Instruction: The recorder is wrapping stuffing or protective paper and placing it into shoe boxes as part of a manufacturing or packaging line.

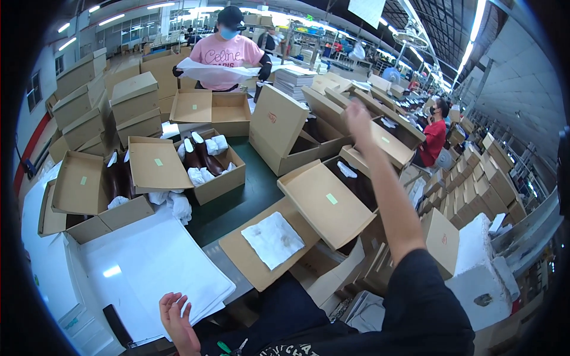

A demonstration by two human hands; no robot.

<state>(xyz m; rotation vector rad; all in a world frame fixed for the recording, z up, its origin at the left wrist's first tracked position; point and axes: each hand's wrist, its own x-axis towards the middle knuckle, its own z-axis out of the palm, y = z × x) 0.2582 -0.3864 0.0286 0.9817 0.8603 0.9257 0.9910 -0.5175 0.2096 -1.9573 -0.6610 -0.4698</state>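
Note:
My left hand point(178, 320) hovers by the near edge of a stack of white paper sheets point(151, 261), its fingers loosely curled and apart, with nothing in them. My right arm stretches far forward. At its end my right hand point(358, 121), smeared by motion, is over open cardboard shoe boxes point(386, 142); whether it holds anything does not show. Beneath that forearm, a tilted box lid point(326, 202) leans on a box with dark shoes. Nearer me, a stained white cloth point(273, 240) rests on a flat cardboard piece point(243, 244).
Brown boots point(205, 155) with white paper stuffing sit in an open box point(221, 184) on the green table point(237, 207). More boxes point(135, 98) are stacked at the left. A person in pink point(222, 56) holds a white sheet point(217, 72) across the table. Another person point(432, 136) sits at right.

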